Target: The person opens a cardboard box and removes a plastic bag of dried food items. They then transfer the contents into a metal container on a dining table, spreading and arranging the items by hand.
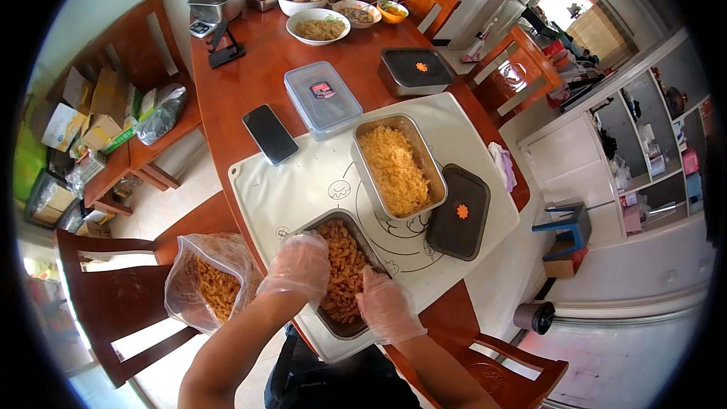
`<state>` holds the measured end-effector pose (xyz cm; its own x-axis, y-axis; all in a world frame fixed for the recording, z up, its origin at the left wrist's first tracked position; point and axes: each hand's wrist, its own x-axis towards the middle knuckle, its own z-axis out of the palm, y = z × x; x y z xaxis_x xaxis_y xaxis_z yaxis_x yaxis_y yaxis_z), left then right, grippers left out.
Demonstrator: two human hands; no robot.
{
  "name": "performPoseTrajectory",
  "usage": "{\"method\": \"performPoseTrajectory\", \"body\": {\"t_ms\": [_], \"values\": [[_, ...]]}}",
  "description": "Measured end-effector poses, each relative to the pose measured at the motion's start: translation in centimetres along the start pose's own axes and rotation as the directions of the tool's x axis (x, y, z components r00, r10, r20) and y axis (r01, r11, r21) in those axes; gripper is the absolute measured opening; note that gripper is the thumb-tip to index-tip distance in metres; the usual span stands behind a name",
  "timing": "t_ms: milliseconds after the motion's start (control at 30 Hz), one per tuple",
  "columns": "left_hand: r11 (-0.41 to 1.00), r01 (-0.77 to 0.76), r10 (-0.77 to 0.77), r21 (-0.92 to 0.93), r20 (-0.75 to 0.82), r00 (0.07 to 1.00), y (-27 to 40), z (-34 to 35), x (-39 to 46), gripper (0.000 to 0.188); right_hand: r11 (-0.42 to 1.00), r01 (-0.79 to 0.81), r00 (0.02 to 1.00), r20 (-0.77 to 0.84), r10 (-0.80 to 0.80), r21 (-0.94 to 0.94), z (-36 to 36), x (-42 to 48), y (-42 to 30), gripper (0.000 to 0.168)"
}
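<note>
Both my hands wear clear plastic gloves. A dark metal loaf pan [347,329] full of small brown, nugget-like pieces [342,264] rests on a cream silicone mat [318,170] at the table's near edge. My left hand [301,264] lies over the pan's left rim, its fingertips hidden. At the right side, my right hand [383,301] touches the pieces and the rim; whether it grips any I cannot tell. Beyond stands a steel container [370,179] filled with yellow shredded food [395,167], with a dark lid [459,213] beside it.
An open plastic bag [176,295] of similar brown pieces is at the left by a wooden chair [96,295]. Farther back are a phone [270,134], a clear lidded box [324,96], a black-lidded container [417,68], and several bowls of food, including noodles [319,28].
</note>
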<state>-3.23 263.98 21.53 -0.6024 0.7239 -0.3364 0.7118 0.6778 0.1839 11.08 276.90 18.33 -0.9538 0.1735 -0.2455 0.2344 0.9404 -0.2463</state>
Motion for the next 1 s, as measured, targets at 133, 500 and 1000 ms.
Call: {"method": "performPoseTrajectory", "body": {"t_ms": [133, 500, 1000], "values": [[0.999, 0.036, -0.036, 0.006, 0.335, 0.941, 1.7, -3.0, 1.1, 0.057, 0.988, -0.097, 0.984, 0.137, 0.114, -0.123, -0.1, 0.6, -1.3, 0.059], [0.979, -0.147, 0.157, -0.139, 0.065, 0.986, 4.2, 2.2, -1.1, 0.048, 0.895, -0.054, 0.990, -0.091, 0.105, 0.443, 0.7, 0.3, 0.6, 0.054], [0.998, 0.043, -0.046, 0.038, 0.100, 0.994, 2.0, -0.3, -0.1, 0.041, 0.892, -0.018, 0.981, -0.165, 0.104, 0.452, 2.2, -0.1, 2.0, 0.009]]}}
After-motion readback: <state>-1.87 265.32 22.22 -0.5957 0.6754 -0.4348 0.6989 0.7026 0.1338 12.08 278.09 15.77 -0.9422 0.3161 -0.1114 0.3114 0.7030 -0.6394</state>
